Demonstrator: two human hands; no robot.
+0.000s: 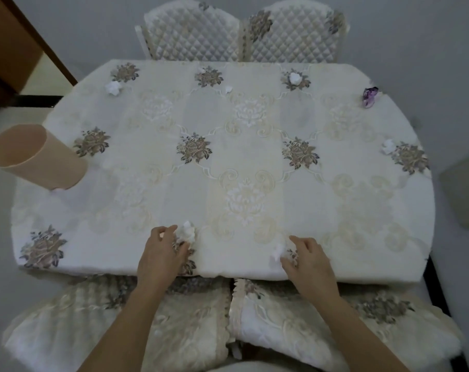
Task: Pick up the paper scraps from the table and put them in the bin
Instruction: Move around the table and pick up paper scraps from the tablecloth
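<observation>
Left hand [160,253]: fingers [183,249] curled around a crumpled white paper scrap [187,232], lying just ahead of them on the surface [254,162]. Right hand [308,260]: fingers pinching a smaller scrap [278,252] at its left. Bin [37,157] stands far left, nearer the left hand; more scraps along far edge

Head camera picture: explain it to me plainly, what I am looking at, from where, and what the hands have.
One camera, worn on a person's head, looks down at their own bare hands. There is no machine. A table under a flowered cloth holds crumpled paper scraps. The left hand closes its fingers on a white scrap near the front edge; the right hand pinches a smaller white scrap. More white scraps lie farther off, plus a purple scrap at the far right. The peach bin stands on the table's left side. Cushioned chairs ring the table.
</observation>
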